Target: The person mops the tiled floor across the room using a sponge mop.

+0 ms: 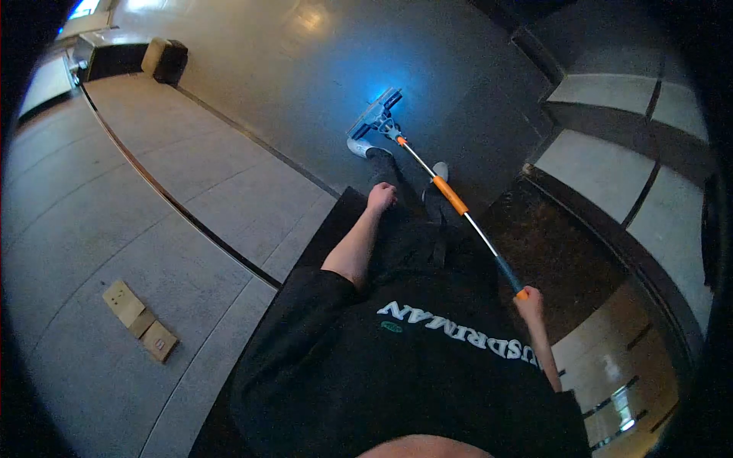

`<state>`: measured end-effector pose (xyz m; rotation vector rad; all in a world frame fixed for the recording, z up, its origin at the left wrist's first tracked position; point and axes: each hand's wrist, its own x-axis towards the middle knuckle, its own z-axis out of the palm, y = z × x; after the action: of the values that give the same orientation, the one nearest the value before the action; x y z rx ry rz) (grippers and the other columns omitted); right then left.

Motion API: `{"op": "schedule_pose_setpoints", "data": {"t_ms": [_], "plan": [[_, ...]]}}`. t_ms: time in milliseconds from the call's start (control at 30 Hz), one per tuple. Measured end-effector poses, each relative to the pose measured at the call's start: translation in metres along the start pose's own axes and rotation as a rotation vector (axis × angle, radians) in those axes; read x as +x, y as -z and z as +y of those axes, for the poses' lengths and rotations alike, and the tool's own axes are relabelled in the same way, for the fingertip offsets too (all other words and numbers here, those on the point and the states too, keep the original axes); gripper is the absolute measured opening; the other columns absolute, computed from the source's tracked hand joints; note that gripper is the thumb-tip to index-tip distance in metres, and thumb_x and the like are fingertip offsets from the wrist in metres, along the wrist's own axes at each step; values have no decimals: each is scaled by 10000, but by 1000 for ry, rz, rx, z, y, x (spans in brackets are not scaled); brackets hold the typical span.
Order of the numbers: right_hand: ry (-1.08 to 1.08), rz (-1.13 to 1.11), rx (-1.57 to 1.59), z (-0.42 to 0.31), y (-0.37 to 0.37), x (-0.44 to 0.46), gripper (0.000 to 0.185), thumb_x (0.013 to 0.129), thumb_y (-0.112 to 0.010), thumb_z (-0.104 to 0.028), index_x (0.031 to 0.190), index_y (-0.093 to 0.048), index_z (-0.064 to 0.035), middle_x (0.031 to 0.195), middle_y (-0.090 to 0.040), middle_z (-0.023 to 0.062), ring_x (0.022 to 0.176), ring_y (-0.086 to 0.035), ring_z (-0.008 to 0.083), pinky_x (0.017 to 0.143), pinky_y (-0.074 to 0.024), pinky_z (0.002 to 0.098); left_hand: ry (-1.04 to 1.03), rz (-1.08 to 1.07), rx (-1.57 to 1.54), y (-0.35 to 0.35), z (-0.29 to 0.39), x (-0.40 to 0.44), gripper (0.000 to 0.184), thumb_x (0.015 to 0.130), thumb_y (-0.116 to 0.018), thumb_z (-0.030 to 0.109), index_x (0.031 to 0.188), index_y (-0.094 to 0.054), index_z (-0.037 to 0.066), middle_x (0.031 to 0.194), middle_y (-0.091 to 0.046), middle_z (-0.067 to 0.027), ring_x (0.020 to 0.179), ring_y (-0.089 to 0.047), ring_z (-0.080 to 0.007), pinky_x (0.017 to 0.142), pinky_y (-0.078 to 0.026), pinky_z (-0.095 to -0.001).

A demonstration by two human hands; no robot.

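In the head view, wearing a black shirt (321, 366) and displaying large white lettering (462, 334) across the front, turned upside down from this viewpoint and running into folds at the right end; seeming to spell something like "USDRIMAN", though being hard to read for certain. Showing a small green mark (391, 327) just beside the lettering, being too tiny to read.

At left, seeing a tan cardboard-like piece (126, 305) lying in two sections on a grey panelled surface (221, 328), bearing small dark dots on one section and a little label (159, 345) on the other, too blurred for reading. Farther off at upper left, seeing a tan and dark box-like object (164, 61) standing at the floor's edge, being unable to tell the contents.

Gripping the upper end of a long-handled mop (470, 220) in the closed right hand (529, 301), just past the dark grip (505, 273). Holding the left hand (382, 197) released, fingers loosely curled, above the left leg and apart from the pole. Slanting the mop away past an orange sleeve (449, 195) to a wide grey head (374, 114), resting on the dark floor (282, 91) just beyond the left shoe (359, 146), amid blue light; being unable to tell about contact between head and shoe.
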<state>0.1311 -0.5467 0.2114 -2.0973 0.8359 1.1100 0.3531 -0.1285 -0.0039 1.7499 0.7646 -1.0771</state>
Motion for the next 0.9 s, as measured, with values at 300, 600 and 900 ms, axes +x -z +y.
{"op": "schedule_pose_setpoints", "data": {"t_ms": [300, 600, 900], "plan": [[-207, 201, 16, 158, -80, 52, 125, 622, -619, -107, 713, -599, -24, 700, -597, 158, 674, -581, 315, 582, -427, 387, -99, -180, -28, -94, -85, -11, 131, 782, -476, 128, 795, -543, 16, 650, -557, -66, 573, -543, -160, 534, -441, -281], [-71, 169, 13, 124, -142, 169, 126, 670, -544, -161, 684, -584, -42, 730, -588, 181, 691, -570, 354, 595, -430, 423, -172, -9, -169, -51, -111, -40, 157, 828, -469, 146, 855, -531, 5, 714, -572, -66, 623, -551, -143, 547, -445, -251], [176, 115, 149, -79, -118, 216, 202, 614, -608, -148, 752, -590, -2, 780, -595, 206, 785, -577, 356, 691, -460, 407, -111, -187, -119, -77, -58, -40, 183, 849, -432, 185, 911, -519, 36, 684, -569, -69, 588, -545, -139, 543, -439, -245]]}}
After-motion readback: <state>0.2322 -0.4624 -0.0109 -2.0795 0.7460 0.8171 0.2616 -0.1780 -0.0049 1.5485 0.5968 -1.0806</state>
